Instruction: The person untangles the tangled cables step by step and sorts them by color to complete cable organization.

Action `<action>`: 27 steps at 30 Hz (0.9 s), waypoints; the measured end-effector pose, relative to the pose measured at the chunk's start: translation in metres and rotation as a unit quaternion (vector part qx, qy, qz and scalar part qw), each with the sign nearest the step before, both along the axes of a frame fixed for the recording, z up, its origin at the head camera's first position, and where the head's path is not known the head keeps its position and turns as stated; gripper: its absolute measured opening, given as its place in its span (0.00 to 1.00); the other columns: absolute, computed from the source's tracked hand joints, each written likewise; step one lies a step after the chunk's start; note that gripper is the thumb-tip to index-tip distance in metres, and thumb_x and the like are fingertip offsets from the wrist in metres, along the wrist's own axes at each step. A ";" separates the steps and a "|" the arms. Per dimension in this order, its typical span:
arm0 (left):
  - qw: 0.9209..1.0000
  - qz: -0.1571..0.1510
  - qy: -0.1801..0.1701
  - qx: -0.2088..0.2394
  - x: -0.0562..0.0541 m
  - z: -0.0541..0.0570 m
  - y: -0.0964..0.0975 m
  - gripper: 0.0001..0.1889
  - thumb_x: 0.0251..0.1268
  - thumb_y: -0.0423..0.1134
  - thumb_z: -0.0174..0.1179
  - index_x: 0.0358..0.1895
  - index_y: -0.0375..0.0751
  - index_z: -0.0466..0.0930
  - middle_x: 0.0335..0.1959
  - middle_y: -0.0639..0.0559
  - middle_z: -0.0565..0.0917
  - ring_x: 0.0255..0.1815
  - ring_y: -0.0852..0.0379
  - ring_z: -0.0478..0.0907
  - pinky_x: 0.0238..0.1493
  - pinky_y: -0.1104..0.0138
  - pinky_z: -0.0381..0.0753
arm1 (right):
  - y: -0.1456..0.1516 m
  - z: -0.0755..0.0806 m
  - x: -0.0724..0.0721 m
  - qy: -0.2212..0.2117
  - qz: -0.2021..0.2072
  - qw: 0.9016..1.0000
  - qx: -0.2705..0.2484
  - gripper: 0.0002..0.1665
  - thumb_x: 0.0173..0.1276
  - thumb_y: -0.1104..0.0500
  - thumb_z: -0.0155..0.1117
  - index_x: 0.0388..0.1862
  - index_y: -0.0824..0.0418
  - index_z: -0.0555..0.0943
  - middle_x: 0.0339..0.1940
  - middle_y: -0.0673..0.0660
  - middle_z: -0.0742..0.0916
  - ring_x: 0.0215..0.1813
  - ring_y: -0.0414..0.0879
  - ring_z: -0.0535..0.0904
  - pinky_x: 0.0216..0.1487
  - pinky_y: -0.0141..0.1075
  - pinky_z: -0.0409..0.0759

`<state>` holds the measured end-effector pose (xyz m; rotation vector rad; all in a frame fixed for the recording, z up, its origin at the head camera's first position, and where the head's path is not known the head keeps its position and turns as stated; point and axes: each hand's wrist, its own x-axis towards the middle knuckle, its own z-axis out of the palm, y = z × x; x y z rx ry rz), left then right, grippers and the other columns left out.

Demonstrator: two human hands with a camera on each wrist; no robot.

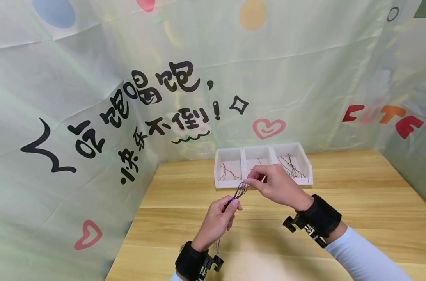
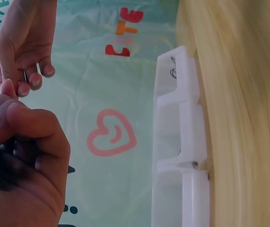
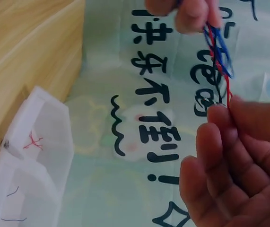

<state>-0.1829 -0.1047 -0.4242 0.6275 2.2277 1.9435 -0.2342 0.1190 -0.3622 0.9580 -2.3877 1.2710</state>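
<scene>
My left hand (image 1: 218,218) grips a small bundle of thin wires (image 1: 240,191) that loops up above its thumb and fingers. Below that hand a thin strand (image 1: 218,246) hangs down. My right hand (image 1: 277,187) pinches wire ends between thumb and forefinger, up and to the right of the left hand. In the right wrist view, blue wire (image 3: 224,59) loops out of the left fingers, while a red wire (image 3: 228,87) and a black wire (image 3: 215,75) run between both hands. In the left wrist view the left hand's curled fingers hide the bundle.
Behind the hands, a white tray (image 1: 228,186) with three compartments stands on the wooden table (image 1: 185,183). Red wires (image 1: 228,170) lie in its left compartment, dark wires (image 1: 291,168) in its right one. A printed cloth (image 1: 304,78) hangs behind and beside the table.
</scene>
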 end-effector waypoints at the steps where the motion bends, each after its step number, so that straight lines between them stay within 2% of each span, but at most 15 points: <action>1: 1.000 0.002 0.002 -0.003 0.000 -0.001 -0.001 0.19 0.83 0.48 0.47 0.43 0.35 0.79 0.19 0.55 0.66 0.15 0.62 0.64 0.19 0.71 0.66 | 0.003 0.001 -0.001 0.001 -0.009 1.000 -0.009 0.05 0.67 0.62 0.73 0.31 0.55 0.86 0.24 0.41 0.83 0.22 0.38 0.76 0.23 0.34 0.77; 5: 1.000 0.007 0.004 0.000 0.000 -0.005 -0.009 0.22 0.83 0.49 0.46 0.43 0.31 0.79 0.19 0.55 0.64 0.15 0.63 0.62 0.19 0.72 0.65 | 0.016 0.001 -0.004 0.023 -0.069 0.997 -0.034 0.05 0.67 0.65 0.72 0.32 0.56 0.87 0.25 0.44 0.84 0.24 0.39 0.78 0.25 0.34 0.78; 8: 1.000 0.009 0.006 0.001 0.000 -0.007 -0.013 0.23 0.84 0.48 0.45 0.43 0.29 0.77 0.18 0.55 0.64 0.15 0.63 0.61 0.19 0.72 0.63 | 0.019 -0.001 -0.005 0.086 -0.093 0.992 -0.024 0.05 0.65 0.66 0.73 0.39 0.59 0.88 0.30 0.47 0.87 0.28 0.39 0.80 0.28 0.34 0.79; 10: 1.000 0.009 0.011 -0.006 0.000 -0.007 -0.013 0.21 0.84 0.47 0.46 0.42 0.30 0.78 0.18 0.55 0.63 0.14 0.63 0.60 0.18 0.72 0.61 | 0.018 -0.002 -0.005 0.147 -0.081 0.986 -0.003 0.12 0.64 0.66 0.73 0.47 0.63 0.87 0.39 0.52 0.88 0.37 0.42 0.83 0.33 0.37 0.82; 12: 1.000 0.013 0.018 -0.020 -0.001 -0.007 -0.014 0.21 0.83 0.46 0.46 0.42 0.30 0.79 0.17 0.56 0.63 0.14 0.63 0.59 0.17 0.72 0.60 | 0.018 -0.002 -0.003 0.211 -0.057 0.975 0.027 0.18 0.66 0.64 0.71 0.54 0.65 0.85 0.47 0.56 0.88 0.45 0.47 0.83 0.39 0.41 0.83; 14: 0.999 0.022 0.028 -0.040 -0.002 -0.008 -0.015 0.19 0.83 0.46 0.47 0.41 0.32 0.80 0.17 0.57 0.63 0.14 0.64 0.59 0.17 0.72 0.59 | 0.018 -0.003 -0.001 0.257 -0.028 0.964 0.061 0.18 0.70 0.58 0.68 0.55 0.65 0.85 0.50 0.57 0.87 0.50 0.50 0.83 0.43 0.44 0.83; 16: 0.997 0.031 0.035 -0.056 -0.003 -0.008 -0.016 0.18 0.83 0.45 0.48 0.40 0.35 0.81 0.18 0.57 0.64 0.15 0.64 0.59 0.18 0.72 0.59 | 0.018 -0.004 0.000 0.279 -0.007 0.955 0.099 0.18 0.75 0.51 0.63 0.51 0.63 0.87 0.47 0.56 0.87 0.49 0.50 0.83 0.44 0.44 0.83; 18: 0.996 0.040 0.040 -0.065 -0.003 -0.008 -0.018 0.17 0.83 0.45 0.48 0.39 0.38 0.81 0.18 0.57 0.64 0.15 0.63 0.60 0.18 0.72 0.59 | 0.018 -0.006 0.000 0.288 0.002 0.948 0.132 0.18 0.74 0.48 0.65 0.45 0.61 0.89 0.40 0.52 0.87 0.42 0.46 0.84 0.39 0.40 0.84; 21: 0.996 0.046 0.040 -0.065 -0.003 -0.008 -0.020 0.16 0.83 0.44 0.49 0.39 0.39 0.82 0.18 0.56 0.64 0.16 0.63 0.59 0.19 0.72 0.59 | 0.016 -0.012 0.001 0.297 0.003 0.939 0.173 0.10 0.64 0.54 0.76 0.38 0.59 0.89 0.32 0.49 0.84 0.34 0.41 0.81 0.32 0.36 0.82; 23: 0.996 0.047 0.039 -0.064 -0.002 -0.007 -0.021 0.16 0.83 0.44 0.49 0.39 0.39 0.82 0.18 0.56 0.64 0.16 0.63 0.59 0.20 0.72 0.59 | 0.015 -0.017 0.002 0.307 0.002 0.932 0.193 0.10 0.55 0.60 0.82 0.34 0.59 0.88 0.29 0.48 0.82 0.30 0.40 0.78 0.30 0.35 0.81; 27: 0.997 0.042 0.032 -0.053 -0.002 -0.007 -0.021 0.15 0.82 0.45 0.50 0.39 0.40 0.81 0.18 0.56 0.64 0.16 0.63 0.60 0.19 0.72 0.59 | 0.011 -0.027 0.000 0.331 -0.001 0.919 0.216 0.09 0.55 0.63 0.80 0.28 0.57 0.85 0.24 0.48 0.79 0.27 0.41 0.74 0.27 0.35 0.78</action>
